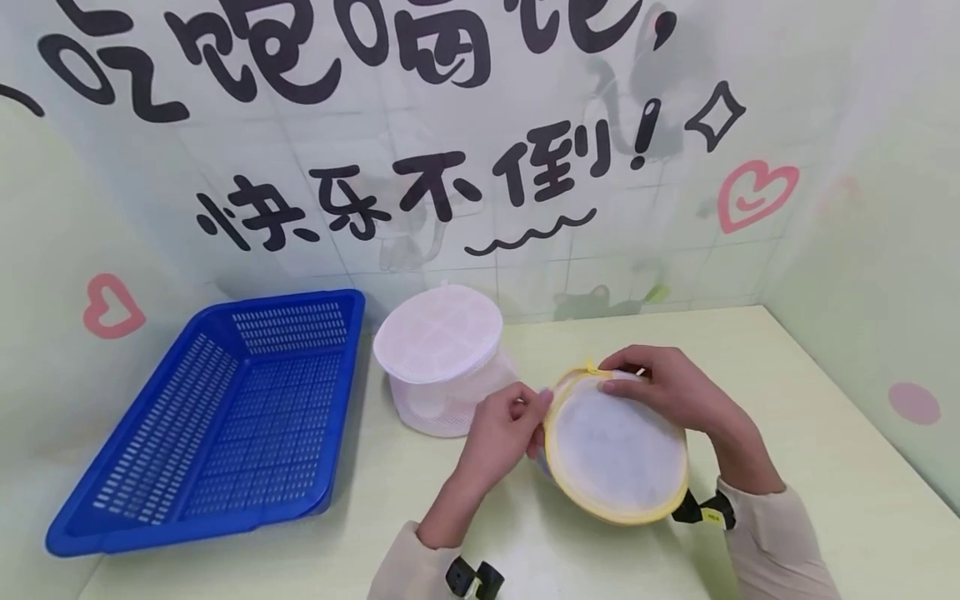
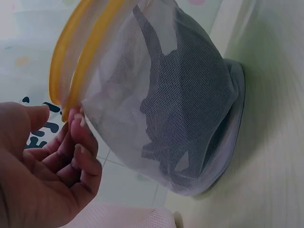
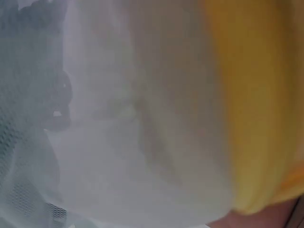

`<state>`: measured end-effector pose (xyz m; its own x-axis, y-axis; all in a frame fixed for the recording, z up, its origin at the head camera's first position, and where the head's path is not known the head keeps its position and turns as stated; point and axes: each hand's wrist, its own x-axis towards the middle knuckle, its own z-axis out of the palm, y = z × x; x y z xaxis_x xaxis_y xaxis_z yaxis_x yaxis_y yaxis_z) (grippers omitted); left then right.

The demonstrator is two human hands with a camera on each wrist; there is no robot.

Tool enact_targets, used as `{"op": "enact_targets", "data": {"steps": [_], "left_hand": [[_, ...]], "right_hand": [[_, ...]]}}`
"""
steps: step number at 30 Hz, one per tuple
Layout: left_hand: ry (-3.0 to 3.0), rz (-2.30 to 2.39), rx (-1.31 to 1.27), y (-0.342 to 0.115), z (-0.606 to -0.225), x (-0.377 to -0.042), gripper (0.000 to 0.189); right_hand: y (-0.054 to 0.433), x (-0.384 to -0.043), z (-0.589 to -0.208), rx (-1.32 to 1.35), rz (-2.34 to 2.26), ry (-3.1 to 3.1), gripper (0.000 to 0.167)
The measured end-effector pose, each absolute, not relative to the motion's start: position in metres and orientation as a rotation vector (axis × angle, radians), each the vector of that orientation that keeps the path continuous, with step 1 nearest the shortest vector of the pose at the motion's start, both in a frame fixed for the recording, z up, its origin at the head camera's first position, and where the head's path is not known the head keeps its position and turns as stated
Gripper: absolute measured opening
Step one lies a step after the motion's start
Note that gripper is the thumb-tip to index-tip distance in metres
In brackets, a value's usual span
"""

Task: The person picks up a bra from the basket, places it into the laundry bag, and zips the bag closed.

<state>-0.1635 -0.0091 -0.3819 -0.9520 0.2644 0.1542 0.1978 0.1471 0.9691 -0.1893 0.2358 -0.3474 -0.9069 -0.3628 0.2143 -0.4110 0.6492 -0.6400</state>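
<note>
A white mesh laundry bag [image 1: 618, 446] with yellow trim stands tilted on the table, its round lid facing the head camera. The left wrist view shows the bag's mesh side [image 2: 180, 90], with a grey patterned shape on it, and two yellow rims. At the rim's left edge, my left hand [image 1: 501, 433] pinches the yellow trim with its fingertips. My right hand [image 1: 675, 387] grips the top edge, thumb on the lid and fingers behind it. In the right wrist view, the mesh and yellow trim [image 3: 256, 104] fill the picture, blurred.
A blue plastic basket [image 1: 341, 417] with slotted walls stands on the table at the left. Behind my left hand stands a pinkish-white mesh laundry bag [image 1: 438, 333] with a round top. Walls with printed lettering enclose the table [image 1: 825, 467] at the back and sides.
</note>
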Motion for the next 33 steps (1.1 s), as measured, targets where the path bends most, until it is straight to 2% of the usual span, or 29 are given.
{"op": "enact_targets", "data": {"steps": [4,8,14,18,33], "left_hand": [[2.558,2.045,0.504,-0.015,-0.381,-0.170,0.019],[2.685,2.034,0.668,-0.018,-0.382,-0.172,0.007],[2.781,1.793,0.993,-0.017,-0.386,-0.173,0.022],[2.883,1.602,1.180,-0.017,-0.388,-0.174,0.025],[3.016,1.397,1.345,-0.021,-0.392,-0.175,0.015]], "right_hand": [[0.231,-0.189,-0.348,0.737,1.132,-2.789,0.016],[0.226,-0.189,-0.349,0.873,1.143,-2.775,0.014],[0.218,-0.188,-0.351,0.988,1.157,-2.771,0.014],[0.213,-0.187,-0.351,1.041,1.165,-2.764,0.015],[0.210,-0.187,-0.354,1.164,1.179,-2.780,0.015]]}}
